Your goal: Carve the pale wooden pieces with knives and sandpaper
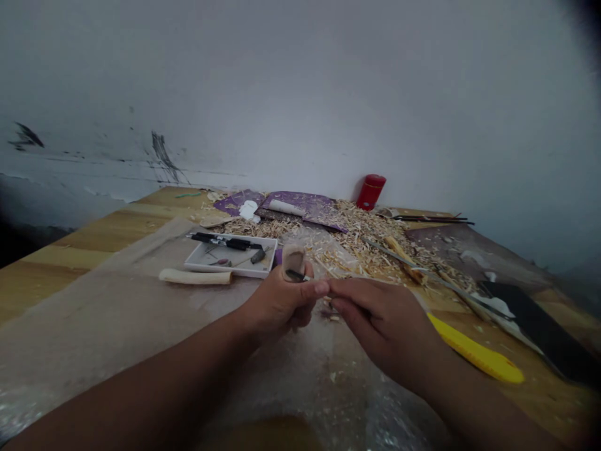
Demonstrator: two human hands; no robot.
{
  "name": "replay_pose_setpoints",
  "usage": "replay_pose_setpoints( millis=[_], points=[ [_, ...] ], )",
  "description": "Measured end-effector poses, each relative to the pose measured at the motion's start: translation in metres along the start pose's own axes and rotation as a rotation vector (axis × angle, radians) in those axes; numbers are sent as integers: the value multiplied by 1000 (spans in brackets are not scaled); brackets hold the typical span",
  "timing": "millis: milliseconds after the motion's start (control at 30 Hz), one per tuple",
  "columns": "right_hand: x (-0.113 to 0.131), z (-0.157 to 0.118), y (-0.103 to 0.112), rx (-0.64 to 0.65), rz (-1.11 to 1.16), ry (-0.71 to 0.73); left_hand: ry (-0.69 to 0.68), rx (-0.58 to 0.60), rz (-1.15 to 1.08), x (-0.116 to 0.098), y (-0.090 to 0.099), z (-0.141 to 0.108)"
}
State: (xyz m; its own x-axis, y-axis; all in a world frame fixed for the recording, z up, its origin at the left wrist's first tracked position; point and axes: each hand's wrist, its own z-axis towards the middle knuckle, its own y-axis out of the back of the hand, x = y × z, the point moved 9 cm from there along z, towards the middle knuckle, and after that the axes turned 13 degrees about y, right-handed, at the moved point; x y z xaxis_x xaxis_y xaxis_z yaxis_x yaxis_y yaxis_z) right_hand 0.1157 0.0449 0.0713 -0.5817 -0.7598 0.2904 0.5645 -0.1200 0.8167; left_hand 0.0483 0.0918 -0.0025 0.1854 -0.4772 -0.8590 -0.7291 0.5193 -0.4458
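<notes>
Open room lies above the plastic sheet, outside the left forearm; beyond, a pale stick and white tray intervene. Rightward, a yellow handle obstructs.

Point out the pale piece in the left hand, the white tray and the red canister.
Pale piece (293,257): head view, upper part.
White tray (251,272): head view, near wall.
Red canister (370,193): head view, middle of its side.

A person's left hand and right hand are bare, with rounded fingertips; both uncovered forearms broaden smoothly from narrower wrists, finer detail dim.
</notes>
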Motion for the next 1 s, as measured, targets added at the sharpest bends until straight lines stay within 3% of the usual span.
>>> replay_pose_setpoints(
  millis=[200, 300, 433, 533, 633, 700, 767, 900, 1000],
  points=[
    [-11, -2, 10, -132, -72, -20, 64, 112, -127, 1, -9, -1],
    [-21, -4, 20, -164, -121, -58, 64, 107, -121, 0, -7, 0],
    [-39, -9, 29, -300, -86, -171, 56, 92, -27, 1, -6, 1],
    [-52, -7, 13, -310, 93, -228, 146, 120, 132, 13, -11, 1],
    [-62, -2, -16, -177, 255, -275, 288, 191, 286, 29, -17, -2],
    [-70, -3, -28, -123, 303, -320, 311, 198, 328, 29, -15, -2],
    [-82, -7, -29, -162, 330, -381, 241, 182, 273, 18, -11, 0],
    [-104, -17, -32, -284, 531, -519, -26, 231, -5, -15, -8, -1],
    [-105, -20, -41, -346, 701, -587, -134, 226, 31, -21, -10, -4]
  ],
)
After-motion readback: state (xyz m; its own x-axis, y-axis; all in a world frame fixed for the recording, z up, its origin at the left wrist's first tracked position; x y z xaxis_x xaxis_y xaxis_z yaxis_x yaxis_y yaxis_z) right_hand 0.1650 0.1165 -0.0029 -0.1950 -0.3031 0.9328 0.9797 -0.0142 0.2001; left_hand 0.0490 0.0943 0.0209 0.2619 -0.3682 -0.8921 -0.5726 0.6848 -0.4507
